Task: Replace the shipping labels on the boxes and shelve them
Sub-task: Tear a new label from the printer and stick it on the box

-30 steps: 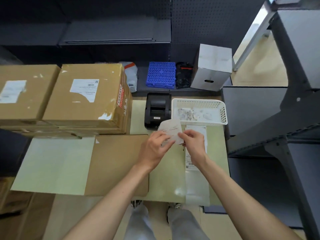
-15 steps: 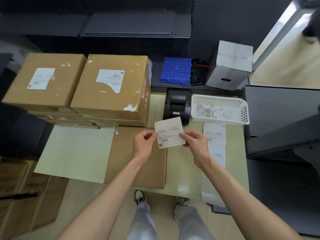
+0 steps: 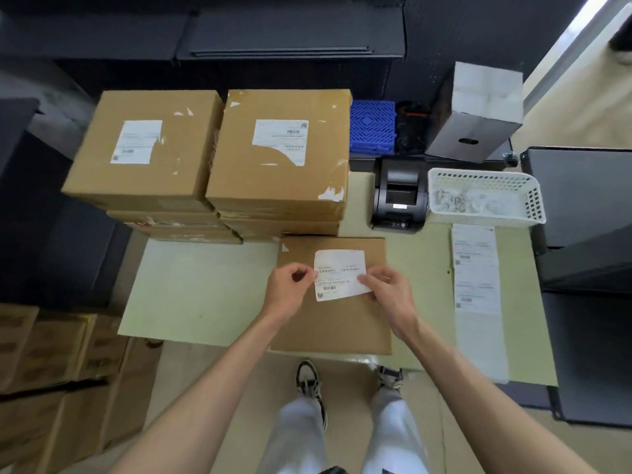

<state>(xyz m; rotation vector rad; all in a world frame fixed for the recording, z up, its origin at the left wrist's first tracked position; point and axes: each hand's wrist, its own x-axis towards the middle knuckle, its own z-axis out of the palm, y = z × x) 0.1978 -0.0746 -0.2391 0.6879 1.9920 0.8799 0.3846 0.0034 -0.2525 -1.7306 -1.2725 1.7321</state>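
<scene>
While flat box (image 3: pixel 337 323) sits on table (image 3: pixel 205 289), new label (image 3: pixel 340 273) hangs over it, left hand (image 3: pixel 290 290) pinching left edge, right hand (image 3: pixel 388 290) pinching lower right corner.

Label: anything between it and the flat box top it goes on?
Nothing visible. The label, pinched by the left hand and right hand, sits over the bare flat box.

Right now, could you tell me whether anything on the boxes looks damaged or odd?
Yes: the label on the right stacked box is partly torn away at its lower left, and white scraps of peeled paper remain near the box's front corner.
</scene>
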